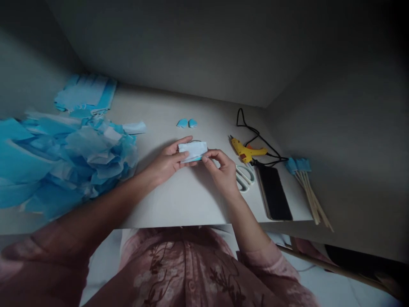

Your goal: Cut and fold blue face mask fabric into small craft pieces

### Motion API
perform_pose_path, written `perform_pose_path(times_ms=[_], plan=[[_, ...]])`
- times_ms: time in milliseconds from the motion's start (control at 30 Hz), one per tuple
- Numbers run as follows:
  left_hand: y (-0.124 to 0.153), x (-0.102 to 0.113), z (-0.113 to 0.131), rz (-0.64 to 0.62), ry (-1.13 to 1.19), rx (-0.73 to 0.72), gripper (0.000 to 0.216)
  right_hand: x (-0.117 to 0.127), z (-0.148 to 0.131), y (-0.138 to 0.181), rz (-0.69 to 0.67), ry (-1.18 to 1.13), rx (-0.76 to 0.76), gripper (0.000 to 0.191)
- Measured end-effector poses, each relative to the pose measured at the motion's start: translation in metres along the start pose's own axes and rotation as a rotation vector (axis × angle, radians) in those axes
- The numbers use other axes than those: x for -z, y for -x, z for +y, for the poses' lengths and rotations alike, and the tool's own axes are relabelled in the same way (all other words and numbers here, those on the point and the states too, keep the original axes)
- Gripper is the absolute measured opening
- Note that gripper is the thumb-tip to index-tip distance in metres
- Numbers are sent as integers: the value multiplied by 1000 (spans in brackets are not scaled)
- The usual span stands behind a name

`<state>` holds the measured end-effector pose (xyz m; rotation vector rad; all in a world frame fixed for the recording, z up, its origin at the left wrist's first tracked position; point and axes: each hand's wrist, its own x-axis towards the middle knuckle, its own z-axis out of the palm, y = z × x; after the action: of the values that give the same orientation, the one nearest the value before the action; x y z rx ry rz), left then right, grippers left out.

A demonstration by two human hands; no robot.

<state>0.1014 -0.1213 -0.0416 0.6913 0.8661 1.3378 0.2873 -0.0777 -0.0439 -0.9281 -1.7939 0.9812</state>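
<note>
A small folded piece of pale blue and white paper-like sheet (193, 150) is held between both hands above the white table. My left hand (172, 157) supports it from below, its thumb pressed on the face. At the lower right edge, the thumb and forefinger of my right hand (220, 167) pinch the sheet. A thin dark line shows just behind the sheet's top edge; I cannot make out what it is. Beyond the hands lie two small blue folded pieces (182, 123). Partly behind my right hand are scissors with pale handles (245, 178).
A large heap of blue and white sheets (79, 157) covers the left side, with a flat stack (87, 91) behind it. To the right lie a yellow glue gun (247, 150) with a black cord, a phone (275, 194) and several sticks with blue tips (308, 187). Walls enclose the table.
</note>
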Motion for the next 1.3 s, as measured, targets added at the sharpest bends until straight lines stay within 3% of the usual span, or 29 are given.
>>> perform_pose_path(times_ms=[167, 400, 533, 700, 833, 967, 1067, 1133, 1300], plan=[[1, -2, 1, 13, -44, -26, 58, -2, -4, 0, 29, -23, -76, 14], [0, -3, -2, 13, -240, -108, 81, -2, -6, 1, 37, -58, -87, 13], [0, -5, -1, 66, -287, -155, 77, -4, -3, 1, 37, -88, -106, 17], [1, -7, 1, 72, -336, -194, 69, -4, 1, -1, -34, -279, -195, 59], [3, -9, 2, 32, -368, -183, 69, -4, 3, -1, -150, -368, -251, 76], [5, -10, 2, 37, -343, -208, 78, -5, 5, 0, -180, -322, -243, 71], [6, -11, 2, 35, -201, -197, 88, -6, 4, 1, -163, -328, -221, 65], [6, -12, 0, 2, -88, -138, 82, -6, 4, 1, -140, -339, -201, 64], [7, -12, -10, -106, -38, 58, 30, -8, 2, 1, -115, -348, -192, 61]])
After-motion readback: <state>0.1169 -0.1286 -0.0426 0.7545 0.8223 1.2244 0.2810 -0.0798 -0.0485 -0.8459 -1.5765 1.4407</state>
